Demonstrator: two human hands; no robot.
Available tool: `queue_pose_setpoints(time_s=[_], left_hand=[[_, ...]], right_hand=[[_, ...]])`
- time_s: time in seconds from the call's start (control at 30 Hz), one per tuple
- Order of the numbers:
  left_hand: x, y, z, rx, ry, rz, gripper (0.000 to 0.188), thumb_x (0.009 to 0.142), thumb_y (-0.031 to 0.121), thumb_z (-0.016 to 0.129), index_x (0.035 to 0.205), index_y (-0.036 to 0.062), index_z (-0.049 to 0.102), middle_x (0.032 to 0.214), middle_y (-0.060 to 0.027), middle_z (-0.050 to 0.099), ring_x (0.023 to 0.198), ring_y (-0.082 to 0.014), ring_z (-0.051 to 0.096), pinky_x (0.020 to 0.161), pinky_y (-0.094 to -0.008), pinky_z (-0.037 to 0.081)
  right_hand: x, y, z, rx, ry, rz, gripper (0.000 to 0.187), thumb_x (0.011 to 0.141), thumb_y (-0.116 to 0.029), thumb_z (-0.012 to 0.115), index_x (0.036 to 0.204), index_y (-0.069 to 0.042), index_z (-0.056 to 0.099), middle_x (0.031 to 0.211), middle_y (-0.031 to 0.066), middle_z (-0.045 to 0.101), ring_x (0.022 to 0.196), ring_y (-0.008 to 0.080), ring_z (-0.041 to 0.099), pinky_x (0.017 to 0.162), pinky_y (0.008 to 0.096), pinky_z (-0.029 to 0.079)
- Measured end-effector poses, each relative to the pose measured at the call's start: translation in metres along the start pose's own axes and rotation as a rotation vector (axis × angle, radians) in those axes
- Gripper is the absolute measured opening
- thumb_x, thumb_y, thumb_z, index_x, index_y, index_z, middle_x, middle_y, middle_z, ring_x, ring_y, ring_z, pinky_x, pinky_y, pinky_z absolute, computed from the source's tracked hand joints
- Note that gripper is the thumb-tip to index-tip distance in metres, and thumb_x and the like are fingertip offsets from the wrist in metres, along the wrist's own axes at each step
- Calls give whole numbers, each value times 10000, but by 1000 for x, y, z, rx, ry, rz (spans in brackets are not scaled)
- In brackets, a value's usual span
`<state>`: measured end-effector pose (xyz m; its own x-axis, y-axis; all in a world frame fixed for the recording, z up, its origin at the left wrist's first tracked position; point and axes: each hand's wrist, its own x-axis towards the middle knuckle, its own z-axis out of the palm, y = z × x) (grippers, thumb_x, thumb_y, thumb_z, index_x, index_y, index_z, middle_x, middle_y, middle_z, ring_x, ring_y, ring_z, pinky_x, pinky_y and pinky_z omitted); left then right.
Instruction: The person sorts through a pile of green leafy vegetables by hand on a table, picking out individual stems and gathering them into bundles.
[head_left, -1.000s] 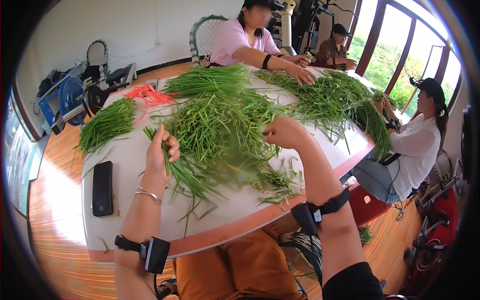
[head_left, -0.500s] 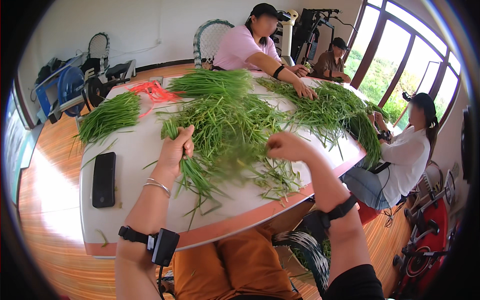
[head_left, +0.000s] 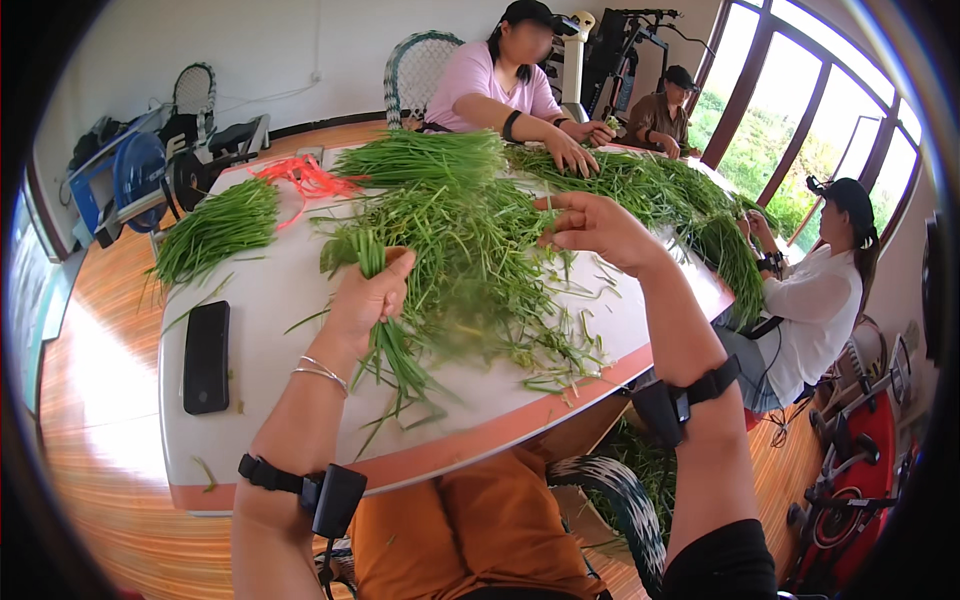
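Observation:
My left hand (head_left: 368, 298) is closed around a small bunch of garlic chives (head_left: 392, 352). The bunch's lower ends splay toward the table's near edge, and its upper ends stick out above the fist. My right hand (head_left: 605, 232) hovers at the right side of a loose, tangled heap of chives (head_left: 465, 245), fingers apart and nothing visible in them. Whether its fingertips touch the heap I cannot tell. Behind the heap lies an aligned pile of chives (head_left: 425, 160). A neat bundle (head_left: 222, 228) rests on the table's left side.
A black phone (head_left: 207, 358) lies on the white table (head_left: 270, 400) at the left. Red plastic ties (head_left: 305, 178) are near the far left edge. Three people sit around the far and right sides, by more chives (head_left: 665, 195). Trimmings fill a box (head_left: 640, 465) below the table.
My right hand has moved up and right, and its fingers have spread from a pinch. My left hand has shifted slightly right with the chives. The person opposite has drawn a hand back leftward.

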<state>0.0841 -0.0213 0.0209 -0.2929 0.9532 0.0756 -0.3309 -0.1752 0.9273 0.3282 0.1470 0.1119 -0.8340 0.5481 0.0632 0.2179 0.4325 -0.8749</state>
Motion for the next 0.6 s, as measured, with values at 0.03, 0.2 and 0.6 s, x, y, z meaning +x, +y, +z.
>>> queue_pose_setpoints(time_s=[0.03, 0.2, 0.6], left_hand=[[-2, 1, 5, 14, -14, -9, 170, 847, 237, 615, 885, 71, 613, 504, 77, 378, 413, -26, 335, 393, -187, 244], [-14, 0, 33, 161, -96, 82, 228, 851, 183, 609, 1013, 25, 635, 609, 90, 480, 465, -7, 340, 424, -172, 263], [-9, -1, 29, 72, 107, 133, 318, 876, 335, 565, 915, 20, 594, 496, 60, 374, 420, -29, 292, 418, -191, 233]], right_hand=[[2, -3, 7, 73, 2, -34, 487, 800, 6, 580, 1254, 36, 407, 934, 128, 630, 884, 143, 607, 792, 256, 458], [4, -17, 52, 2, -205, -45, 511, 758, -83, 665, 1208, 21, 447, 868, 90, 653, 816, 95, 582, 685, 221, 429], [2, 26, 60, -59, -276, 23, 261, 805, -162, 628, 991, 21, 622, 861, 59, 655, 754, 103, 594, 702, 246, 464]])
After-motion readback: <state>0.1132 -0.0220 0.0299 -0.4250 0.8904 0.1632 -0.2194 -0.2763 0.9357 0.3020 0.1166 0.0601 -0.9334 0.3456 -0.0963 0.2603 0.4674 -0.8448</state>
